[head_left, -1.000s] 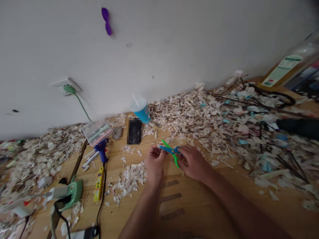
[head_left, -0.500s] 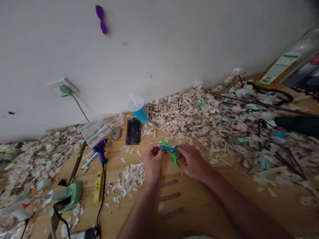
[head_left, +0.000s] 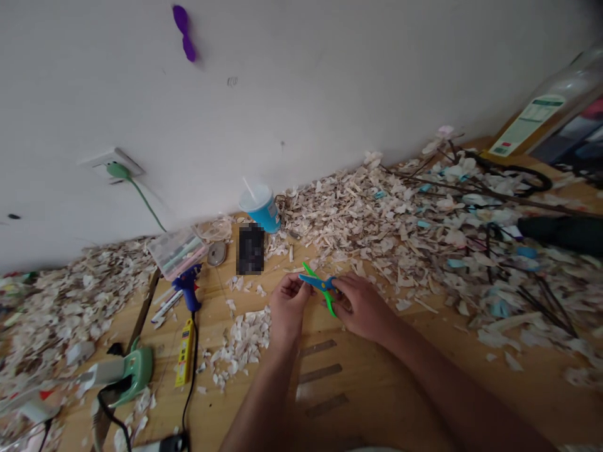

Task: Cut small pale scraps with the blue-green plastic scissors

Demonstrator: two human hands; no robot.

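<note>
My right hand [head_left: 360, 300] grips a pair of blue and green scissors [head_left: 320, 284] by the handles, with the blades spread apart and pointing left. Right at the blade tips is my left hand [head_left: 288, 304], its thumb and fingers pinched together. Whatever lies between those fingers is too small or too hidden to name. Just left of that wrist lies a small heap of pale scraps [head_left: 247, 339] on the wooden table [head_left: 377, 389].
Pale petal-like scraps [head_left: 339, 213] cover the back and right, with dark stems [head_left: 494, 196] among them. A blue cup [head_left: 264, 213] stands by the wall. Leftward lie a blue glue gun [head_left: 189, 289], a yellow box cutter pack [head_left: 184, 353], a plastic case [head_left: 176, 251] and a green power strip [head_left: 139, 373].
The view has shifted slightly, so things at left sit a little farther left. Both hands and the scissors keep nearly the same pose, blades still apart.
</note>
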